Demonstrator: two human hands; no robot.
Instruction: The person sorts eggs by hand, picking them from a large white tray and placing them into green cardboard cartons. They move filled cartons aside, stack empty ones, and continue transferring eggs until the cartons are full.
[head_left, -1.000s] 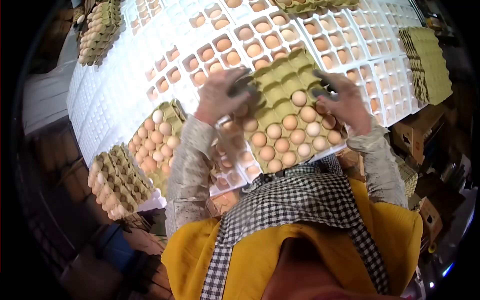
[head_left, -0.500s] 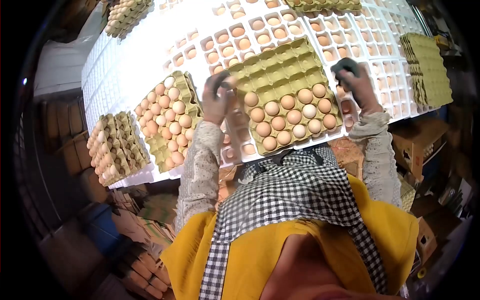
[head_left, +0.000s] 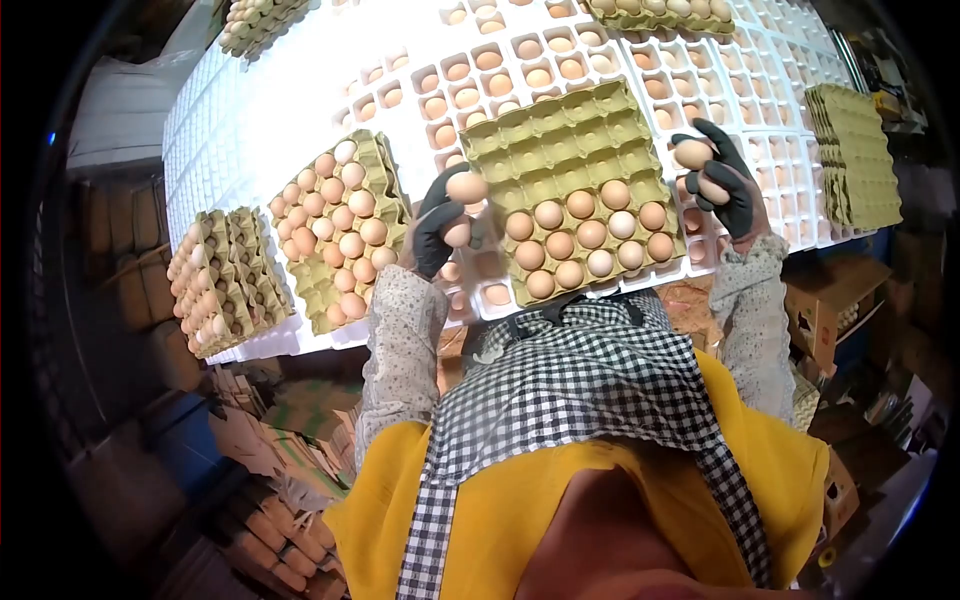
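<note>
My left hand [head_left: 440, 220], in a dark glove, is closed around two brown eggs; one egg [head_left: 467, 187] sits at the fingertips, the other lower against the fingers. It is just left of a yellow-green pulp egg tray [head_left: 560, 150]. Beyond the tray's right side, my right hand [head_left: 728, 185], also gloved, grips two more eggs, one egg [head_left: 693, 153] between thumb and fingers and another below it. Brown eggs [head_left: 591, 235] fill the tray's near rows, apart from one bare cup at the right of the third row. The far rows are bare cups.
White compartmented trays with eggs [head_left: 490, 85] cover the table beneath and beyond. A partly filled pulp tray [head_left: 345, 215] and a tilted stack [head_left: 225, 285] stand left. Stacked pulp trays [head_left: 850, 155] are at right, with cardboard boxes [head_left: 835, 300] below the table edge.
Both hands have turned so the held eggs show clearly. Two eggs seen earlier in the middle tray, at its left and right sides, are gone from their cups. The view has shifted slightly.
</note>
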